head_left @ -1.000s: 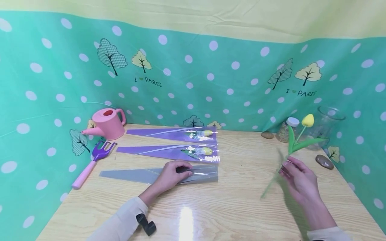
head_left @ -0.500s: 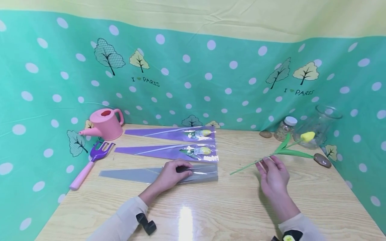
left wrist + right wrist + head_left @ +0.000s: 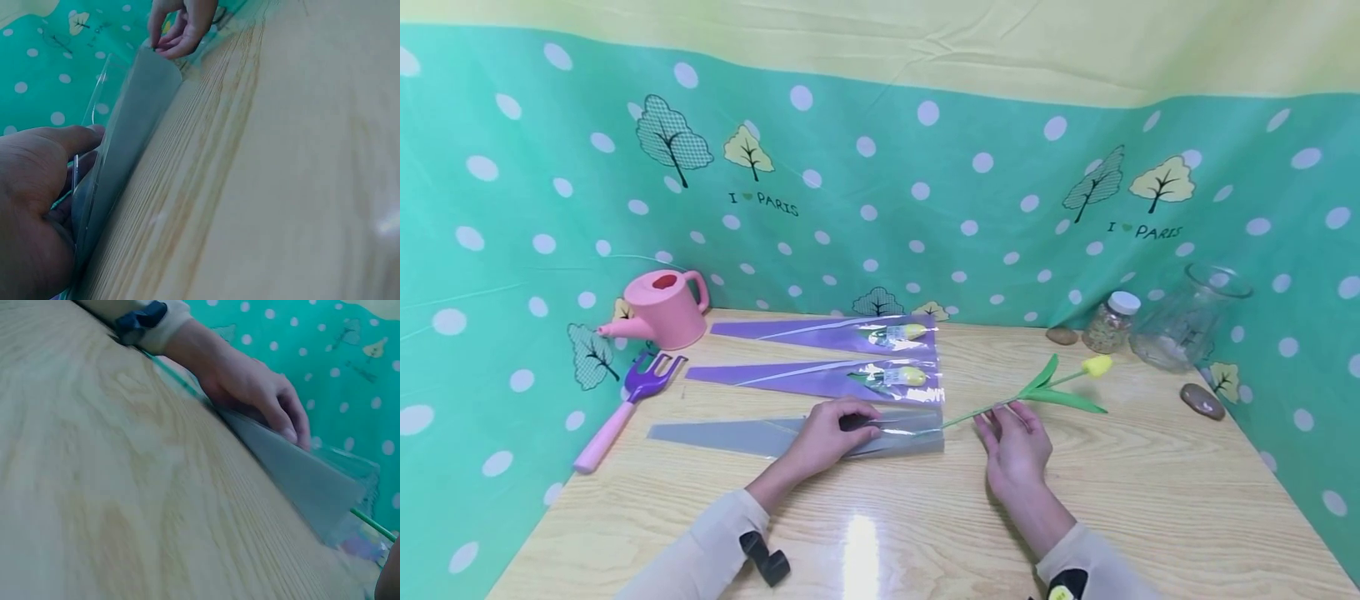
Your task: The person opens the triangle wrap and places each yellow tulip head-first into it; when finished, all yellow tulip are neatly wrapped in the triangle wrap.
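Note:
My left hand (image 3: 831, 433) grips a long tapering grey flower sleeve (image 3: 722, 435) with a clear front, holding its mouth raised; the left wrist view shows the thumb on the clear film (image 3: 103, 103). To the right, my right hand (image 3: 1018, 450) pinches the stem of a yellow artificial tulip (image 3: 1063, 399) just below its green leaves. The tulip's bloom (image 3: 1097, 365) points right and its stem runs left into the sleeve's wide mouth. In the right wrist view the green stem (image 3: 374, 524) enters the sleeve (image 3: 300, 472) between the two hands.
Behind lie two purple sleeves (image 3: 790, 329), each with a yellow tulip inside. A pink watering can (image 3: 668, 310) and a purple hand fork (image 3: 628, 407) are at left. A lidded jar (image 3: 1109, 323), a glass vase (image 3: 1180, 325) and brown stones (image 3: 1202, 401) are at right.
My right hand has carried the tulip leftward, tipping it from near upright to almost level, and its stem end has entered the grey sleeve. My left hand keeps its hold in place.

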### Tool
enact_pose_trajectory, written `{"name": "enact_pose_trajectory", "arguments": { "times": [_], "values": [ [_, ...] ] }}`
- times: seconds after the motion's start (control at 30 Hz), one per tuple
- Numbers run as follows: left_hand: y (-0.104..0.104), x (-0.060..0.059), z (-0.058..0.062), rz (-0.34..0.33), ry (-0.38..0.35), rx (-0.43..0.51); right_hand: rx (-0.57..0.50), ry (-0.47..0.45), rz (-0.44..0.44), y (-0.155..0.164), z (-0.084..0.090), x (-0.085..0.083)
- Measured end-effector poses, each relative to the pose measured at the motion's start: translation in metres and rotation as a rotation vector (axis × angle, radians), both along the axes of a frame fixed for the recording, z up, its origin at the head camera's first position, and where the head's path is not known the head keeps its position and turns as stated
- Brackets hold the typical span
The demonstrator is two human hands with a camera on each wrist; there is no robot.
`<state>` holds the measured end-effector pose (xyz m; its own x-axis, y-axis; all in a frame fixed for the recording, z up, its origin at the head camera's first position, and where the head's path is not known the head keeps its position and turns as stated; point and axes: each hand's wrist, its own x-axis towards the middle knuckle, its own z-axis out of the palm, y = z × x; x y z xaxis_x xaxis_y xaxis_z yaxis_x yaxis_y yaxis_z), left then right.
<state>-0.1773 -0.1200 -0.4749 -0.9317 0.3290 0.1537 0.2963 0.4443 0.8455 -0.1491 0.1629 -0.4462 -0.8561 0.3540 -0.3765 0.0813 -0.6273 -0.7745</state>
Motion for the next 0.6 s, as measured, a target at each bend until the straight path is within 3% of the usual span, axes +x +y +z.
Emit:
{"name": "enact_pose_trajectory", "arguments": {
  "times": [0.37,0.6],
  "values": [
    [0.001,-0.001,0.000,0.003,0.005,-0.006,0.024,-0.004,0.012,-0.020,-0.010,0.007],
    [0.002,0.000,-0.001,-0.002,0.011,-0.007,0.121,0.006,0.067,-0.019,-0.012,0.015]
  ]
}}
